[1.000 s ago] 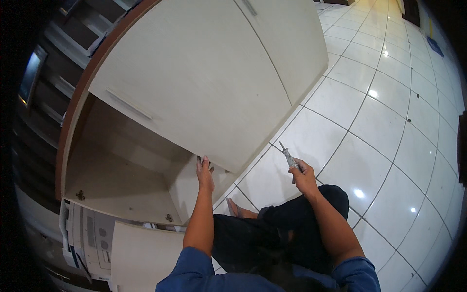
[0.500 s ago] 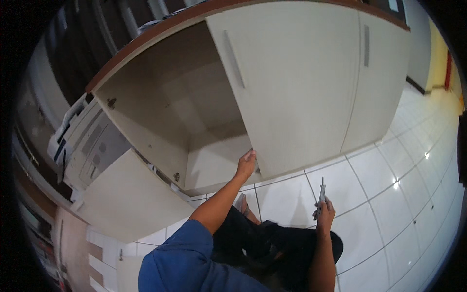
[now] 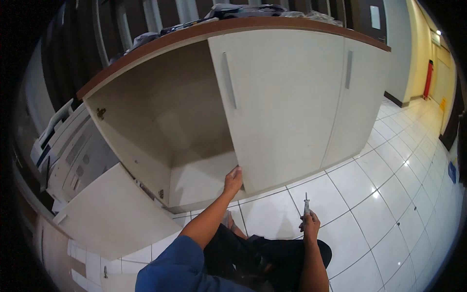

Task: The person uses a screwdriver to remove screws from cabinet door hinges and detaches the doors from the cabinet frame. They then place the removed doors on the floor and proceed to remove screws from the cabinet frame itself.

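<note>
My left hand (image 3: 233,180) is closed at the lower left edge of the middle cabinet door (image 3: 287,107), its fingers curled around that edge. Upright in my right hand (image 3: 310,225), over the tiled floor, is a screwdriver (image 3: 307,207) with a greyish handle and a thin shaft pointing up. The pale cabinet's left compartment (image 3: 194,175) has no door across it. Metal hinges (image 3: 100,113) sit on its left side wall. A loose-looking pale door panel (image 3: 116,209) leans at the compartment's lower left.
A brown-edged countertop (image 3: 272,22) carries plastic-wrapped items and cloth-like bundles. Beside the cabinet's left end stands a white printer-like machine (image 3: 80,151). White floor tiles (image 3: 360,199) stretch to the right toward a yellow-lit passage with a red object (image 3: 428,80).
My view has tilted upward, so more of the countertop and passage shows. Both hands keep about the same places: the left at the door edge, the right around the screwdriver.
</note>
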`<state>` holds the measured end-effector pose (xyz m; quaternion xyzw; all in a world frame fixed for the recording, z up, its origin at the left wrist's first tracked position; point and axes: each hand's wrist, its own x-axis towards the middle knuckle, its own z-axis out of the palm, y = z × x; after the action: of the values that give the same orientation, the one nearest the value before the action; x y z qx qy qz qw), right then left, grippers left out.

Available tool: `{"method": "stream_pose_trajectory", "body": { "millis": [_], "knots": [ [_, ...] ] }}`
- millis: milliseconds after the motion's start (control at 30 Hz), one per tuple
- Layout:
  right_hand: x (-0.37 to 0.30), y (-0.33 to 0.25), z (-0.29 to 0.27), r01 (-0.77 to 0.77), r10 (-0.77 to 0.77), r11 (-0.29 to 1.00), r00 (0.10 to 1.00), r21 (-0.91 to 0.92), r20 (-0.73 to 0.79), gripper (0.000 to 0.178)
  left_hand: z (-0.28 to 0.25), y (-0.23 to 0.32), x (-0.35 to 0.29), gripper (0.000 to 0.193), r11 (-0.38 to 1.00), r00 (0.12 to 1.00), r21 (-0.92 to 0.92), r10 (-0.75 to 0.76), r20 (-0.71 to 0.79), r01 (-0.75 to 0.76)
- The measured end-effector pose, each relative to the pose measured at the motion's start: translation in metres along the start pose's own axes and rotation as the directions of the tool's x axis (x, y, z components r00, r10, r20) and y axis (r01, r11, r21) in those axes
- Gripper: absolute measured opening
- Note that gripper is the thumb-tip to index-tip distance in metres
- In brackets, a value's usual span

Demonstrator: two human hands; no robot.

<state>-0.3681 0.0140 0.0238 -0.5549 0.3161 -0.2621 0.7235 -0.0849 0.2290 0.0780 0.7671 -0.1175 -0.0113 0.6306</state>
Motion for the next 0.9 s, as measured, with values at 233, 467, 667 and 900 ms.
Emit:
{"method": "stream_pose_trajectory", "body": {
  "millis": [233,467,667,900],
  "knots": [
    [-0.001,0.0,0.002,0.0,0.0,1.0,1.0,0.025,0.002,0.039,-0.012,0.002,0.005,0.046,0.999,1.0,-0.049,-0.009,0.021,0.01],
    [-0.001,0.002,-0.002,0.013,-0.013,1.0,1.0,0.005,0.004,0.038,-0.006,0.018,-0.003,0.049,1.0,0.994,0.019,0.015,0.104,-0.018],
    [-0.001,0.001,0.002,0.032,-0.032,0.999,0.999,-0.003,0.017,0.039,-0.008,-0.004,0.008,0.047,0.999,0.994,0.033,-0.04,0.105,0.036],
    [-0.005,-0.009,0.002,-0.001,0.001,1.0,1.0,0.023,0.002,0.041,-0.01,-0.006,-0.005,0.048,0.994,0.982,0.054,-0.1,0.163,0.092]
  ]
}}
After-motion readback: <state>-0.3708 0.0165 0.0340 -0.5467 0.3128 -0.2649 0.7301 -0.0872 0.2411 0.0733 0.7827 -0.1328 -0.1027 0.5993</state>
